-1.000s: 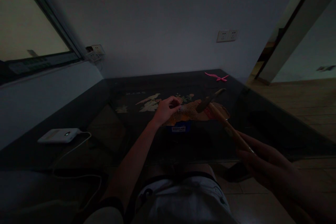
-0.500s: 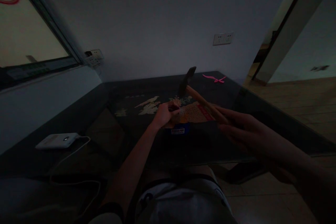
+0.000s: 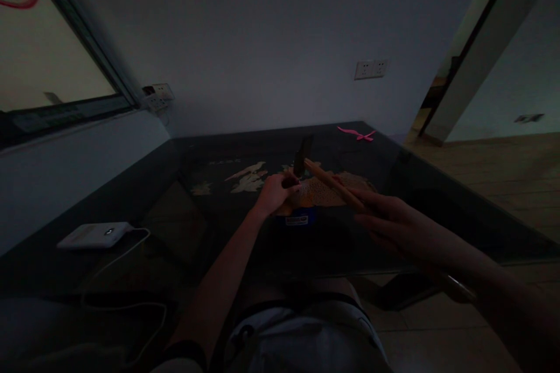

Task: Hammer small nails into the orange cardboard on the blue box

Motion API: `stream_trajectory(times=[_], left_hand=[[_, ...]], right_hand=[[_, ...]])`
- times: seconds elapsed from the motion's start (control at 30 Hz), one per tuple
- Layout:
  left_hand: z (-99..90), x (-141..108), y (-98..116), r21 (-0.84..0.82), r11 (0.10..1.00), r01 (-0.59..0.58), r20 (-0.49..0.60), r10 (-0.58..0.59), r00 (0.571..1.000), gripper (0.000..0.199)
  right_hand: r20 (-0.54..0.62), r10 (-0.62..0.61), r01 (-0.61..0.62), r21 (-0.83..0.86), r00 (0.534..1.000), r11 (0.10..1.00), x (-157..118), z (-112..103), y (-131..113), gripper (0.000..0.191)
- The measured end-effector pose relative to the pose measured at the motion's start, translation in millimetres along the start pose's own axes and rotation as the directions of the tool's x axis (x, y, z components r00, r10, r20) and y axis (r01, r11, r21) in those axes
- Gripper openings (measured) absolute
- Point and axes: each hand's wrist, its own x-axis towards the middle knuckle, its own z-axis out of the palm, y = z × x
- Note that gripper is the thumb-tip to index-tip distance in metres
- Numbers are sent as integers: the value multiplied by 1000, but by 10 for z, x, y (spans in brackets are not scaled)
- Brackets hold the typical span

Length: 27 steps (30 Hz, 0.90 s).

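My right hand (image 3: 394,221) is closed round the wooden handle of a hammer (image 3: 330,182). The dark hammer head (image 3: 303,154) hangs low, just past the fingertips of my left hand (image 3: 276,191). Thumb and index finger of that hand are pinched over a patterned orange-brown sheet (image 3: 321,193); whatever sits between them is too dark and small to make out. Under the sheet's near edge is a blue object (image 3: 297,217) with a white label. The hammer's handle covers part of the sheet.
The dark table (image 3: 227,250) bears a flower-and-bird picture (image 3: 249,178). A white power bank (image 3: 94,235) with a cable lies at the left. A pink ribbon (image 3: 361,135) lies by the wall at the back right. Wall sockets (image 3: 370,69) are above.
The hammer head has come down towards my left fingertips, and my right hand has shifted a little left with it. My left hand holds nearly the same place.
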Motion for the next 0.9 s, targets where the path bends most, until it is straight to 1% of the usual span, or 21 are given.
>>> stream_trajectory(times=[0.07,0.13,0.23,0.3,0.4,0.53,0.6,0.73,0.8,0.9], left_hand=[[-13,-3,19,36,999,23,-3,-23,1000,11],[-19,-3,35,30,998,55,0,-55,998,11],[-8,5,31,-1,999,51,7,-51,999,9],[2,11,14,-14,999,29,8,-29,1000,8],[6,11,-13,-17,999,37,9,-37,999,10],[0,7,-29,1,998,58,23,-58,998,20],[-3,7,-13,26,998,55,19,-55,998,17],[-10,4,46,38,999,10,12,-11,1000,8],[-15,-2,61,44,999,23,8,-24,1000,9],[-18,-6,49,60,997,55,13,-56,998,12]], right_hand=[[11,42,-41,-35,999,999,15,17,20,59],[10,56,-56,-65,998,996,16,18,21,59],[5,23,-22,-78,1000,997,-18,-6,-14,59],[-26,-6,4,-83,1000,997,-46,-20,-38,59],[-67,-30,21,-125,997,992,-52,-13,-17,58],[-4,6,-6,-153,1000,988,-21,3,64,56],[-7,3,-4,-160,1000,987,-28,-7,60,56],[-14,-36,34,-144,999,989,-52,-40,-3,56],[7,-24,25,-150,1000,988,-36,-42,10,55],[15,-43,45,-197,999,979,4,-36,81,54]])
